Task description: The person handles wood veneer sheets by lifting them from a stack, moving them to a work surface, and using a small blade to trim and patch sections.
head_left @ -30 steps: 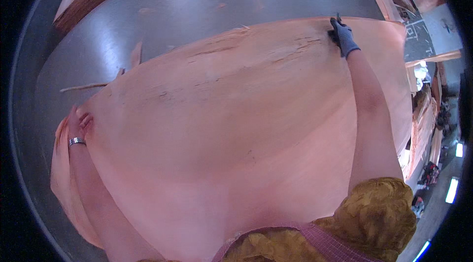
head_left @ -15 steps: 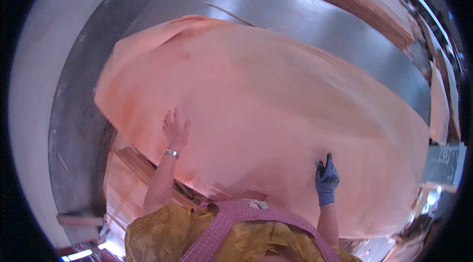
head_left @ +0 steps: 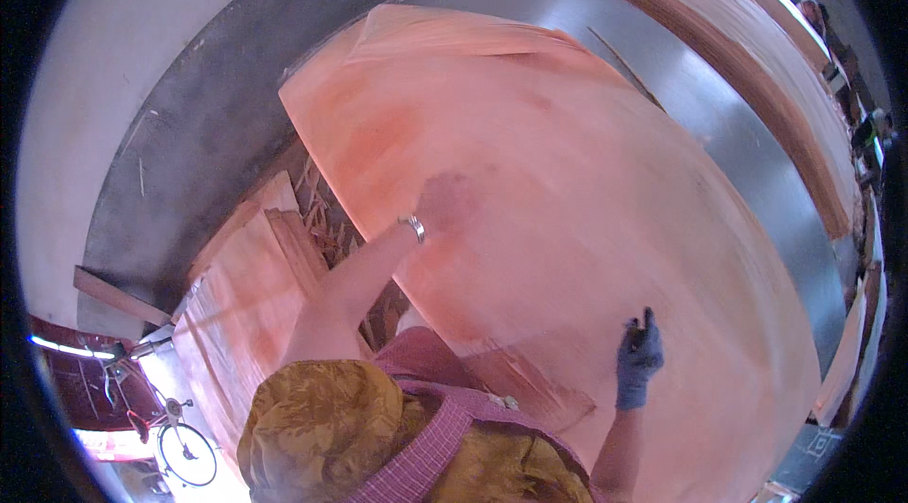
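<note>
Both hands lie on the veneer sheet (head_left: 586, 200): left hand (head_left: 445, 205) flat, blurred; gloved right hand (head_left: 638, 356) half-open, gripping nothing. Probably light, floppy, brittle; take hold at the edges.

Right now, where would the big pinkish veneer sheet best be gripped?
Probably along the near edge of the veneer sheet, from the person's side: it is wide, thin and lies flat on the metal table, and both the left hand and gloved right hand rest there.

Left hand (head_left: 445, 205) lies flat, blurred; gloved right hand (head_left: 638, 361) points 1 finger up.
</note>
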`<action>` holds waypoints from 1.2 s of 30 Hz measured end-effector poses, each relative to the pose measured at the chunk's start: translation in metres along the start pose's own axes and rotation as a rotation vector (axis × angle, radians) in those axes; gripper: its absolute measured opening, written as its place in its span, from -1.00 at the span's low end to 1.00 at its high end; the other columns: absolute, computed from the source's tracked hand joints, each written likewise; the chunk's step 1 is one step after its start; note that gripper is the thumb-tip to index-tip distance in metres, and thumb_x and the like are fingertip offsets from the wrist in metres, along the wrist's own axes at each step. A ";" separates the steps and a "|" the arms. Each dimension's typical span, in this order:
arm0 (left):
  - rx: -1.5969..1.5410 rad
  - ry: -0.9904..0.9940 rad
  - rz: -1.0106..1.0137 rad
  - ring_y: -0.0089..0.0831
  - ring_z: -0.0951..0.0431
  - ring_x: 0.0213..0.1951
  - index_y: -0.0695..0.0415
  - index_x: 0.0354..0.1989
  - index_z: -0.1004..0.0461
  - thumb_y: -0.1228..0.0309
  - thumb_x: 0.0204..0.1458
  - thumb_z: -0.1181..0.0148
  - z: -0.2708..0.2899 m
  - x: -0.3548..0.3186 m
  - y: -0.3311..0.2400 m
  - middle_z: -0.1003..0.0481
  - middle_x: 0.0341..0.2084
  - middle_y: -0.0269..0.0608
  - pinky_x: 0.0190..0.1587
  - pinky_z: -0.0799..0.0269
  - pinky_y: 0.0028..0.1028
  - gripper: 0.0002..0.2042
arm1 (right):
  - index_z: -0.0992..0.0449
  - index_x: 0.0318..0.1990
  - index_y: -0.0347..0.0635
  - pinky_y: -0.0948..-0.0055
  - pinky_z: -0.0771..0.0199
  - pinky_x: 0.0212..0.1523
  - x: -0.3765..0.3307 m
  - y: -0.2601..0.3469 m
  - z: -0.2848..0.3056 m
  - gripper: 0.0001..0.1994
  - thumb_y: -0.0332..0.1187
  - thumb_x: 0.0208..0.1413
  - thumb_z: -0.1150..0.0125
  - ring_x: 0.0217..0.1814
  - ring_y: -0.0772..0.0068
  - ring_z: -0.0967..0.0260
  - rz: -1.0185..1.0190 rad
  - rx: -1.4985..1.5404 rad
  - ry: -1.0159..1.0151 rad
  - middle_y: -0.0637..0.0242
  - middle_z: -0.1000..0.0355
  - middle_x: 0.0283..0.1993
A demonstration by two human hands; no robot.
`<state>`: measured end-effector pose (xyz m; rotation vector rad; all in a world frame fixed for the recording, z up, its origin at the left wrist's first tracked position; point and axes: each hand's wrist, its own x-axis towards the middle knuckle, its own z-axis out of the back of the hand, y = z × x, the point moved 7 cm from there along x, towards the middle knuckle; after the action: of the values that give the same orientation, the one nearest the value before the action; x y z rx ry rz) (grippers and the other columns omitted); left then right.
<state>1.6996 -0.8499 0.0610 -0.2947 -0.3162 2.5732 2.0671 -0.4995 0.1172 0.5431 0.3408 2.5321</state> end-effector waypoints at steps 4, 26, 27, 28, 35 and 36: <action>-0.072 -0.376 0.355 -0.03 0.06 0.40 -0.02 0.37 -0.10 0.03 0.07 -0.09 0.068 0.100 0.206 0.00 0.38 -0.01 0.37 0.14 0.03 -0.31 | -0.48 0.10 -0.12 0.25 -0.38 -0.45 0.061 0.166 -0.092 -0.60 -0.22 0.13 -0.25 -0.42 0.20 -0.43 0.215 0.019 0.064 0.23 -0.45 -0.42; 0.787 -0.314 -0.215 -0.26 -0.48 0.04 0.02 -0.10 -0.48 0.46 0.02 -0.06 0.305 0.453 0.369 -0.54 -0.10 -0.26 0.29 -0.08 -0.02 -0.75 | -0.47 0.07 -0.26 0.23 -0.47 -0.01 0.107 0.195 -0.206 -0.62 -0.22 0.19 -0.15 -0.01 0.07 -0.47 -0.286 -0.137 0.020 0.07 -0.50 0.03; 0.792 -0.374 -0.158 -0.27 -0.48 0.03 0.01 -0.04 -0.47 0.47 0.04 -0.03 0.325 0.475 0.355 -0.55 -0.11 -0.29 0.29 -0.08 -0.02 -0.72 | -0.46 0.07 -0.28 0.23 -0.46 0.01 0.108 0.194 -0.206 -0.62 -0.22 0.20 -0.13 0.01 0.06 -0.47 -0.318 -0.154 0.046 0.06 -0.49 0.03; 0.772 -0.426 -0.095 -0.26 -0.44 0.08 -0.01 0.03 -0.42 0.46 0.05 -0.03 0.339 0.494 0.357 -0.51 -0.05 -0.26 0.30 -0.06 0.00 -0.67 | -0.45 0.07 -0.30 0.24 -0.45 0.04 0.111 0.196 -0.208 -0.62 -0.22 0.21 -0.11 0.03 0.04 -0.46 -0.332 -0.156 0.078 0.04 -0.49 0.04; 0.386 -0.649 -0.194 -0.09 0.17 0.45 -0.21 0.45 0.09 0.13 0.08 -0.15 0.236 0.480 0.220 0.14 0.44 -0.08 0.35 0.24 0.22 -0.23 | -0.47 0.03 -0.26 0.24 -0.48 -0.07 0.116 0.230 -0.194 -0.66 -0.32 0.13 -0.16 -0.07 0.05 -0.48 -0.253 -0.109 0.045 0.09 -0.51 -0.03; 0.236 -0.570 -0.314 -0.08 0.23 0.46 -0.20 0.46 0.09 0.01 0.03 -0.18 0.197 0.444 0.186 0.16 0.45 -0.12 0.35 0.28 0.22 -0.17 | -0.48 0.02 -0.20 0.27 -0.49 -0.17 0.111 0.226 -0.190 -0.65 -0.35 0.06 -0.21 -0.16 0.08 -0.49 -0.283 -0.101 0.068 0.13 -0.52 -0.11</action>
<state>1.1863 -0.8044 0.1311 0.5422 -0.2308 2.3011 1.7973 -0.6521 0.0596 0.3441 0.2904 2.2826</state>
